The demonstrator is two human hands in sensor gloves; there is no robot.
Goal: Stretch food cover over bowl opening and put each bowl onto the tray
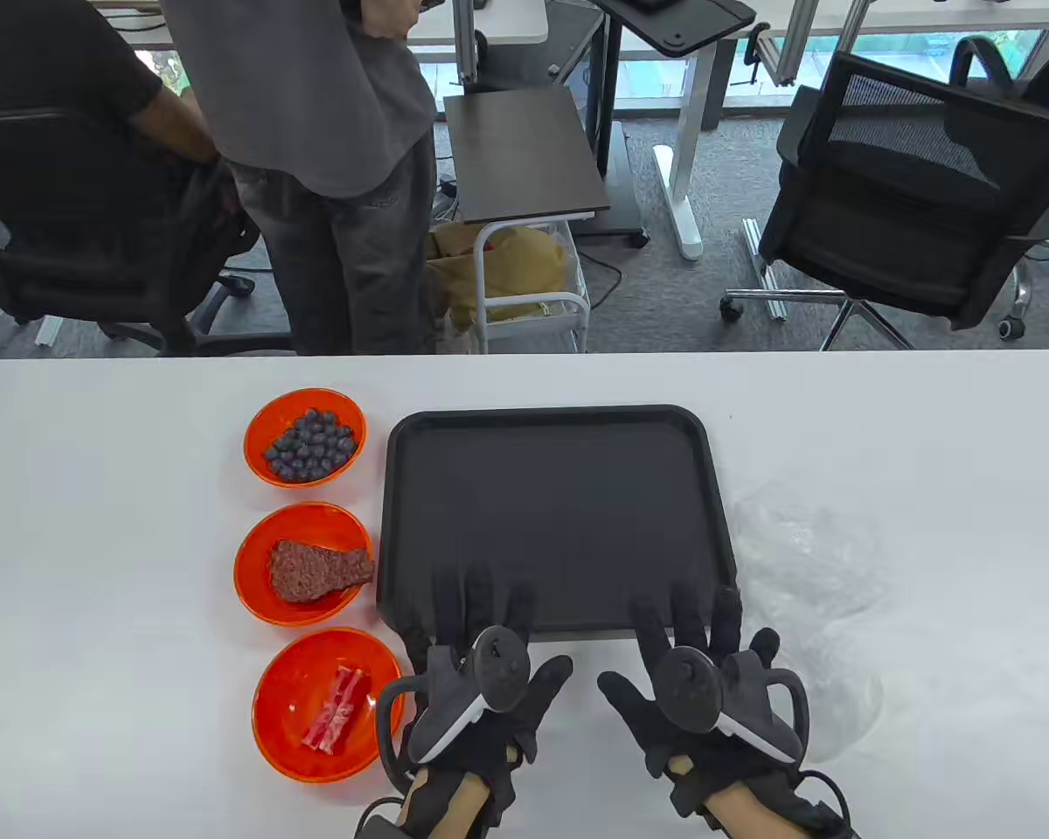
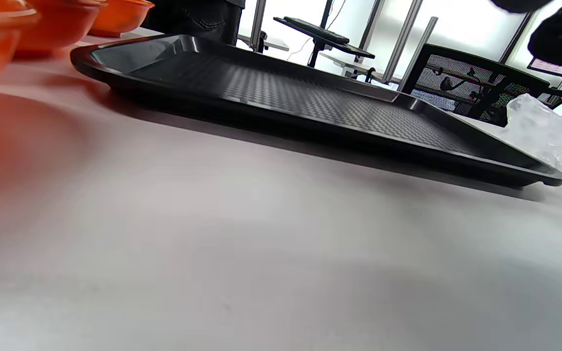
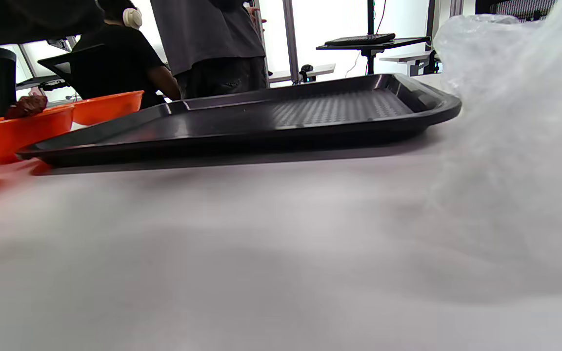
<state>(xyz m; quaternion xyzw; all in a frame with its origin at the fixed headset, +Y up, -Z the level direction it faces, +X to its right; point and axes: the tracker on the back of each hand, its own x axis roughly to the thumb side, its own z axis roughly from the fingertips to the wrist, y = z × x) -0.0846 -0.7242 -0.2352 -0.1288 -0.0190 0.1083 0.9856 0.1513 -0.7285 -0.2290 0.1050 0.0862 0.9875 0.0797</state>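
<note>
Three bowls [image 1: 306, 435] and both flat, empty hands, left [image 1: 481, 677] and right [image 1: 699, 677], show fully only from above; wrist views show tray [image 2: 310, 97] texture.

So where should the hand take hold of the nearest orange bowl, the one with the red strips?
Pinch the nearest orange bowl by its right rim, coming from the left hand beside it: the rim flares outward, and the red strips lie mid-bowl, clear of the fingers.
</note>
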